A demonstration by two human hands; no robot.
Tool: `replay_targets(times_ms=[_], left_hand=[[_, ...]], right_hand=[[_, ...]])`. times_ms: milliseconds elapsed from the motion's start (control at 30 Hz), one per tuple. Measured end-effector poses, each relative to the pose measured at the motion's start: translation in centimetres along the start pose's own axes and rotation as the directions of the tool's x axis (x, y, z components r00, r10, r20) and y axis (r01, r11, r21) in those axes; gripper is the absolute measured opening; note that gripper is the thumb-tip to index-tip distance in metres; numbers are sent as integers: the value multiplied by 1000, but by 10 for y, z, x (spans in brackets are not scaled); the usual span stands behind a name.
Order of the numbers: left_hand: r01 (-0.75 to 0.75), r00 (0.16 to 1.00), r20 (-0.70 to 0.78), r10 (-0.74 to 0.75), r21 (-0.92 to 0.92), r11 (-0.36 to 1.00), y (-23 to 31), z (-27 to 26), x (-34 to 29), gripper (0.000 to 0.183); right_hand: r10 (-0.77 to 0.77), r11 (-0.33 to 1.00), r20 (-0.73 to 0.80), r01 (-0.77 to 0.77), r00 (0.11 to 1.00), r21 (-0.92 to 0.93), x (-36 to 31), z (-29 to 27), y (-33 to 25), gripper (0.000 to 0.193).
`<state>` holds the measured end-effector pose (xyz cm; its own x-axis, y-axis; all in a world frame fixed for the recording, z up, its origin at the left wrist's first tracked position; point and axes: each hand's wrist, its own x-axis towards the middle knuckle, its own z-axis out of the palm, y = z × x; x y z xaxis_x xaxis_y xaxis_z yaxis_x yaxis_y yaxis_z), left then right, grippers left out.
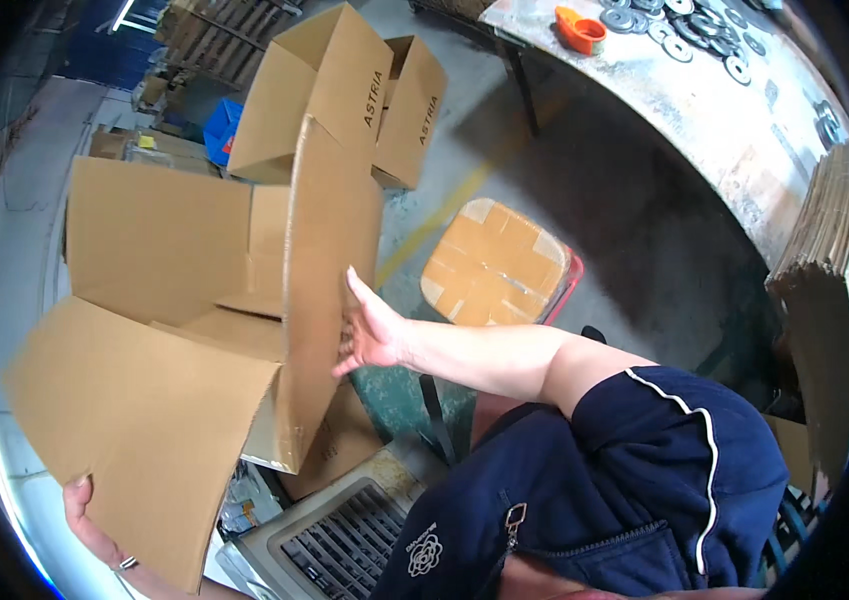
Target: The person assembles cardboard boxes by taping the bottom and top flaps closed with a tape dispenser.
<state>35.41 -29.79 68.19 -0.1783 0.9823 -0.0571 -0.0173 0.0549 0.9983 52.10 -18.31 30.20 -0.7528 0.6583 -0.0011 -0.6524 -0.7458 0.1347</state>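
Note:
A large brown cardboard box [159, 235] stands before me with its top flaps up and its inside partly showing. My left hand [82, 515] grips the edge of its near flap [144, 400], with the thumb on the face that I see and the fingers mostly hidden. My right hand [374, 330] lies against the outer face of the right-hand flap [319, 260]. Its thumb points up and its fingers are apart, with nothing in them.
Two more cardboard boxes [339, 85] stand behind. A stool topped with taped cardboard [494, 262] is to the right. The far-right worktable [684, 110] bears an orange cup [580, 30] and metal rings [704, 30]. Stacked cardboard [814, 270] and a grey slatted machine [344, 540] are near me.

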Motion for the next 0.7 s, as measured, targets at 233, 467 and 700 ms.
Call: replay_targets(times_ms=[233, 467, 700], left_hand=[[-180, 984, 8, 180, -16, 984, 16, -59, -112, 39], [46, 999, 16, -47, 88, 995, -169, -34, -62, 41], [466, 878, -272, -395, 289, 836, -335, -129, -35, 51]], right_hand=[[-760, -611, 601, 40, 247, -790, -129, 121, -137, 135], [-141, -949, 359, -23, 923, -314, -239, 195, -153, 48], [137, -983, 378, 174, 916, -65, -235, 16, -50, 14]])
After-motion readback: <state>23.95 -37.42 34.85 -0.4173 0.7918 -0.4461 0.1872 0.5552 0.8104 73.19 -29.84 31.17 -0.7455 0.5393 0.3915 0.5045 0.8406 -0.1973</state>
